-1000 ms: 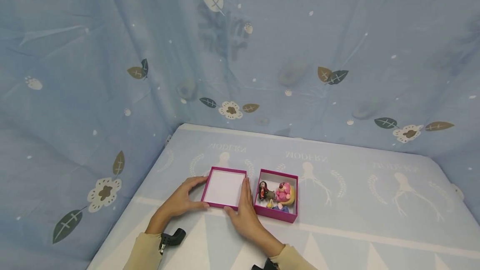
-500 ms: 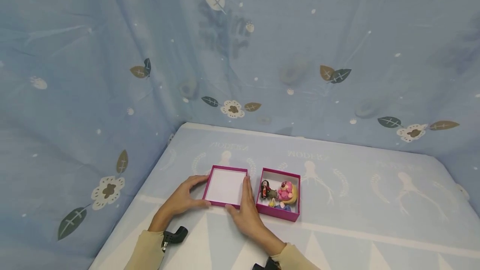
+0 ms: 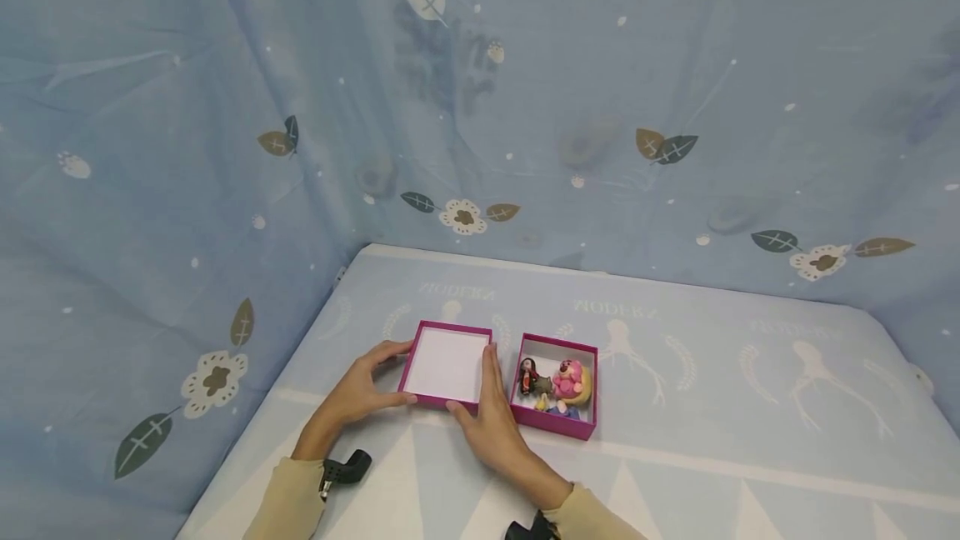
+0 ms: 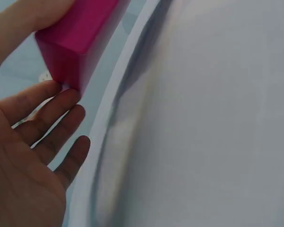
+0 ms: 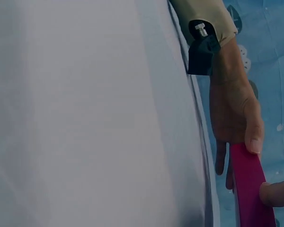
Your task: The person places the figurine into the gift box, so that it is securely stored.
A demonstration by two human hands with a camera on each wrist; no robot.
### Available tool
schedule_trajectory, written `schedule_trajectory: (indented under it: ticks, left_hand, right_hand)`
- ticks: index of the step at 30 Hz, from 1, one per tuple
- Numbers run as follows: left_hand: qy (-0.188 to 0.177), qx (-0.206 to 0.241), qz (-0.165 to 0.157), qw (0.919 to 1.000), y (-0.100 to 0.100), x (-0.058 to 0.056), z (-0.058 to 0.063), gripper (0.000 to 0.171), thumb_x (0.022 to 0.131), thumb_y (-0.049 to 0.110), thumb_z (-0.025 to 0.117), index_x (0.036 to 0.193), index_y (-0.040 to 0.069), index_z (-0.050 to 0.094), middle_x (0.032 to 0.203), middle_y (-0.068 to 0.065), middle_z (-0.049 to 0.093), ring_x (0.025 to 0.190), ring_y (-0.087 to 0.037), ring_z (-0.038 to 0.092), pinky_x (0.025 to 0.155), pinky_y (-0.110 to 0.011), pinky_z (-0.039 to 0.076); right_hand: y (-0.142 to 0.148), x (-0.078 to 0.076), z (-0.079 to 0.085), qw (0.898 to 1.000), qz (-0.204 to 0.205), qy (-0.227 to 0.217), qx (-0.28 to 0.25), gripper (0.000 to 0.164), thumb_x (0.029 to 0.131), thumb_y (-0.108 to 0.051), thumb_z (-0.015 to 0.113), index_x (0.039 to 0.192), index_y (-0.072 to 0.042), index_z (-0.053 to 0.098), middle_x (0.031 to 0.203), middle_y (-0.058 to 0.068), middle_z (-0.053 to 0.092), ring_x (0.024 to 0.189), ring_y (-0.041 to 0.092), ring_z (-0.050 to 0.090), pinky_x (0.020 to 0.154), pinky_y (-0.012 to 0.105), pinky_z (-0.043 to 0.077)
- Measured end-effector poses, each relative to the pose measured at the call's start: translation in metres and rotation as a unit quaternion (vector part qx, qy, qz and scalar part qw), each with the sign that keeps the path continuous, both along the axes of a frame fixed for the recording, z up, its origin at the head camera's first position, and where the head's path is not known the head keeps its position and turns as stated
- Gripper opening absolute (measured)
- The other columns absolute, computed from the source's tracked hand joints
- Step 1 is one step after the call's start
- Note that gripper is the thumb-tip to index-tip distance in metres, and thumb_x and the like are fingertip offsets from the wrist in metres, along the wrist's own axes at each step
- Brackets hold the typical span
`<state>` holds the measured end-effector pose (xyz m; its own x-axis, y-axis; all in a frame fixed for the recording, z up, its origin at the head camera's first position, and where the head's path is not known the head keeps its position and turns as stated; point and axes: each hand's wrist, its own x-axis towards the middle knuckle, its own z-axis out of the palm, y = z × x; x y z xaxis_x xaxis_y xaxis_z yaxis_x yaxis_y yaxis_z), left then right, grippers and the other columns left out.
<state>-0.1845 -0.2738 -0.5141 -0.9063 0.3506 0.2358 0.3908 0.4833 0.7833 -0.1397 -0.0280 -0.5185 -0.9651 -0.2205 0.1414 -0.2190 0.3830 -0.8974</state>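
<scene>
A square box lid with magenta edges has its white inside facing up in the head view. My left hand grips its left side, thumb at the front corner. On the opposite side my right hand holds it, fingers straight along the edge and thumb at the front. In the left wrist view the lid's corner sits between thumb and fingers. The right wrist view shows my left hand and my right thumb on the magenta side.
Just right of the lid stands the matching magenta box. Inside are a pink bear figure, a dark-haired figure and other small toys. A light patterned cloth covers the table; blue curtains hang behind and left.
The lid has shifted slightly up and left in the head view, relative to the box, with both hands still holding it. The box and figures stay put.
</scene>
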Motion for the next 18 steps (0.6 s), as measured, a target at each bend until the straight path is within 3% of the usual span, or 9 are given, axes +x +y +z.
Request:
schedule_trajectory:
  ticks: [4, 9, 13, 18]
  left_hand:
    - [0.029, 0.009, -0.006, 0.9995, 0.007, 0.006, 0.021, 0.077, 0.069, 0.01, 0.087, 0.136, -0.004, 0.053, 0.128, -0.022, 0.059, 0.119, -0.044, 0.053, 0.098, -0.064, 0.044]
    - [0.066, 0.022, -0.022, 0.9973, 0.011, 0.013, 0.045, 0.074, 0.068, 0.004, 0.086, 0.133, -0.009, 0.053, 0.124, -0.023, 0.06, 0.115, -0.036, 0.055, 0.098, -0.047, 0.051]
    - [0.082, 0.036, -0.028, 0.9956, 0.013, 0.015, 0.052, 0.074, 0.067, 0.001, 0.086, 0.133, -0.009, 0.053, 0.122, -0.023, 0.061, 0.114, -0.031, 0.055, 0.099, -0.037, 0.051]
    - [0.099, 0.033, -0.027, 0.9942, 0.019, 0.016, 0.059, 0.074, 0.067, 0.001, 0.087, 0.133, -0.009, 0.054, 0.119, -0.021, 0.061, 0.112, -0.031, 0.055, 0.096, -0.043, 0.052]
  right_hand:
    - [0.002, 0.002, 0.009, 1.0, 0.004, 0.0, -0.002, 0.095, 0.093, -0.023, 0.067, 0.157, -0.003, 0.0, 0.165, 0.016, -0.002, 0.152, 0.029, 0.003, 0.12, 0.054, 0.014]
    - [0.004, 0.005, 0.021, 1.0, 0.006, 0.0, -0.015, 0.095, 0.093, -0.025, 0.066, 0.157, -0.006, -0.002, 0.165, 0.014, -0.002, 0.152, 0.028, 0.003, 0.121, 0.053, 0.013]
    - [0.007, 0.007, 0.029, 1.0, 0.004, -0.001, -0.02, 0.095, 0.093, -0.025, 0.066, 0.158, -0.007, -0.002, 0.165, 0.013, -0.001, 0.152, 0.029, 0.005, 0.121, 0.054, 0.014]
    - [0.015, 0.008, 0.039, 1.0, 0.0, 0.006, -0.027, 0.096, 0.092, -0.026, 0.068, 0.158, -0.009, 0.0, 0.165, 0.011, 0.002, 0.151, 0.029, 0.008, 0.12, 0.054, 0.016]
